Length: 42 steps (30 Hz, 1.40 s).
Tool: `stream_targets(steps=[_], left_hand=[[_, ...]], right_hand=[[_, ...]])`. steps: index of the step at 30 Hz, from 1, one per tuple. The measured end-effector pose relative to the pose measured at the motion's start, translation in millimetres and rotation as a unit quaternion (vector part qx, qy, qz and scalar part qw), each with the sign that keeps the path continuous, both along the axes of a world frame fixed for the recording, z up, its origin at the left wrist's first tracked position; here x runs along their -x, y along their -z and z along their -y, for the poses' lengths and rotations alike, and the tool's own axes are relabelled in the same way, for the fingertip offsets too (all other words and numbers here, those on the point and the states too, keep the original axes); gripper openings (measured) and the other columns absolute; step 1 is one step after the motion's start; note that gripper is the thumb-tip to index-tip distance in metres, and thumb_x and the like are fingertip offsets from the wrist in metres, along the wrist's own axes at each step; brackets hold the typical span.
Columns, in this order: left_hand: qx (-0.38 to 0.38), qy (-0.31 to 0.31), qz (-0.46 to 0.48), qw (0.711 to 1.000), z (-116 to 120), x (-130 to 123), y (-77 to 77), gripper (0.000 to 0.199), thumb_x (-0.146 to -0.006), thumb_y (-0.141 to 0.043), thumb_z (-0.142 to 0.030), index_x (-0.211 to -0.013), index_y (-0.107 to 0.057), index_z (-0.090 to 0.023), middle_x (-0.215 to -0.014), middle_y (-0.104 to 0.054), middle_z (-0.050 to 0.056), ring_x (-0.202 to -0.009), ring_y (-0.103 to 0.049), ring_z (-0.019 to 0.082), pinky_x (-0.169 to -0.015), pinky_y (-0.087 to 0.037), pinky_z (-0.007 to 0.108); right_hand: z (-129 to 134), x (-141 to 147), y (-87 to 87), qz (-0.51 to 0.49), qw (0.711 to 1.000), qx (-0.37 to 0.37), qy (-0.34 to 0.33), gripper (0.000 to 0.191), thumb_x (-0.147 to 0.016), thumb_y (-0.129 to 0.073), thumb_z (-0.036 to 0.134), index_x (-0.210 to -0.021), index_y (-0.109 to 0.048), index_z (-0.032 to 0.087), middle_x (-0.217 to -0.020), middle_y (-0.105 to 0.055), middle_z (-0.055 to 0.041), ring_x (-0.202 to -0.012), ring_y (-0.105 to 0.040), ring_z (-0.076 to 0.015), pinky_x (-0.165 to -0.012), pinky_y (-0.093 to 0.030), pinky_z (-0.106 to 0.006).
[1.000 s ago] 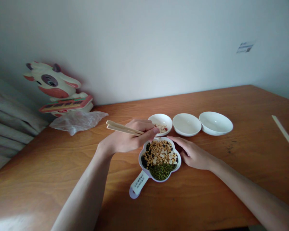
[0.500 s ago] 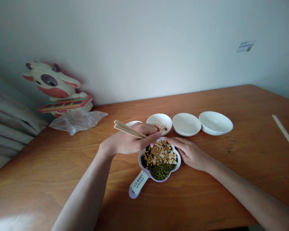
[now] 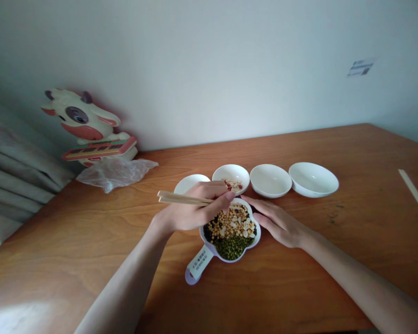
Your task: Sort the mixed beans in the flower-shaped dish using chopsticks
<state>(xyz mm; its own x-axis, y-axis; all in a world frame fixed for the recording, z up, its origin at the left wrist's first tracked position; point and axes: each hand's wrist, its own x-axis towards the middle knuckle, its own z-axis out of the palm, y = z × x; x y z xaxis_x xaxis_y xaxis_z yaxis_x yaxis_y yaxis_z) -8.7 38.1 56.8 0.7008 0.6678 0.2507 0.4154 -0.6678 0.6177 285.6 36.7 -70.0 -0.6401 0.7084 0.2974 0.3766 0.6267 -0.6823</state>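
My left hand (image 3: pixel 195 206) is closed around a pair of wooden chopsticks (image 3: pixel 176 198), over the upper left of a lilac-rimmed dish (image 3: pixel 214 250). Its fingers hide the chopstick tips. Inside the dish lie yellow soybeans (image 3: pixel 226 223), pale peanut halves (image 3: pixel 248 227), some black beans and green mung beans (image 3: pixel 231 248). A labelled handle (image 3: pixel 199 263) points toward the lower left. My right hand (image 3: pixel 280 222), fingers stretched out, rests at the dish's right edge and holds nothing. Just behind stands a white bowl (image 3: pixel 231 170) with peanut pieces (image 3: pixel 234 185) in it.
Another white bowl (image 3: pixel 191 183) is partly behind my left hand. Two more, a middle bowl (image 3: pixel 271 180) and a right bowl (image 3: pixel 313 179), continue the row. A cow-shaped toy keyboard (image 3: pixel 90 125) and plastic bag (image 3: pixel 116 174) stand far left; a pale strip (image 3: pixel 414 195) lies far right.
The chopsticks in my left hand have tilted flatter, and that hand has turned slightly, uncovering more of the left bowl. My right fingers have shifted a little and spread at the dish's edge.
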Motion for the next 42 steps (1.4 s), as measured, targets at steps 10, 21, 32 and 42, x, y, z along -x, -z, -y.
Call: stream_targets(steps=[10,21,32,42], left_hand=[[-0.071,-0.157,0.211,0.962,45,19,79.1,0.048,-0.119,-0.042,-0.033,-0.079,-0.065,-0.019,-0.079,-0.062,0.004,-0.077,-0.059,0.017,-0.076,-0.049,0.033],[-0.104,-0.119,0.264,0.952,58,1,103.1,0.043,-0.117,-0.043,-0.027,-0.082,-0.065,-0.018,-0.084,-0.063,0.006,-0.081,-0.061,0.018,-0.075,-0.051,0.031],[-0.026,-0.163,0.299,0.940,62,-12,103.7,0.055,-0.119,-0.041,-0.039,-0.073,-0.063,-0.018,-0.077,-0.061,0.006,-0.074,-0.058,0.018,-0.072,-0.049,0.034],[0.009,-0.166,0.332,0.928,69,-18,103.2,0.058,-0.119,-0.041,-0.043,-0.071,-0.063,-0.018,-0.077,-0.060,0.006,-0.074,-0.056,0.019,-0.073,-0.050,0.035]], right_hand=[[4,-3,-4.2,0.048,0.998,-0.025,-0.026,0.133,-0.077,-0.094,0.067,-0.180,-0.018,0.029,-0.178,-0.043,-0.0210,-0.158,-0.049,-0.0457,-0.128,-0.044,-0.069],[-1,-21,-17.8,0.057,0.995,0.038,-0.075,0.118,-0.090,-0.090,0.045,-0.182,-0.016,0.033,-0.184,-0.031,-0.0130,-0.165,-0.040,-0.0422,-0.130,-0.039,-0.067],[-3,-30,-27.3,0.085,0.995,0.048,0.006,0.067,-0.091,-0.089,0.051,-0.151,-0.070,0.029,-0.155,-0.072,-0.0141,-0.140,-0.069,-0.0432,-0.119,-0.057,-0.066],[3,-19,-28.7,0.056,0.991,0.121,0.031,0.047,-0.115,-0.052,0.050,-0.154,-0.069,0.030,-0.119,-0.084,-0.0096,-0.109,-0.080,-0.0292,-0.097,-0.069,-0.046]])
